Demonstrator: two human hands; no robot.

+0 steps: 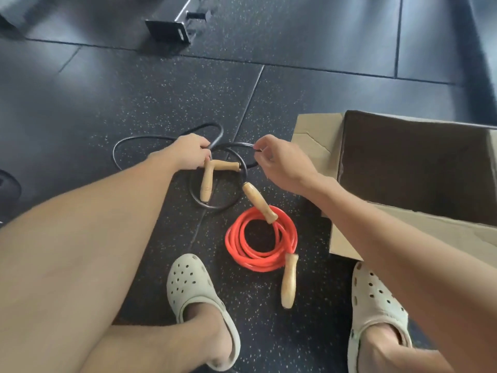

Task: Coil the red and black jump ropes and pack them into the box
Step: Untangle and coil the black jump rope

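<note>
The red jump rope (259,239) lies coiled on the dark floor between my feet, its two wooden handles sticking out of the coil. Just beyond it the black jump rope (215,200) lies in loose loops. My left hand (191,153) grips the black rope's two wooden handles (207,184) at their top ends. To the right, my right hand (279,162) pinches a loop of the black cord between thumb and fingers. The open cardboard box (403,168) stands on the floor at the right, close to my right arm.
My two feet in pale clogs (196,292) stand at the bottom, either side of the red coil. A metal rack foot (168,30) sits at the far top. A dark round weight plate (8,188) shows at the left edge.
</note>
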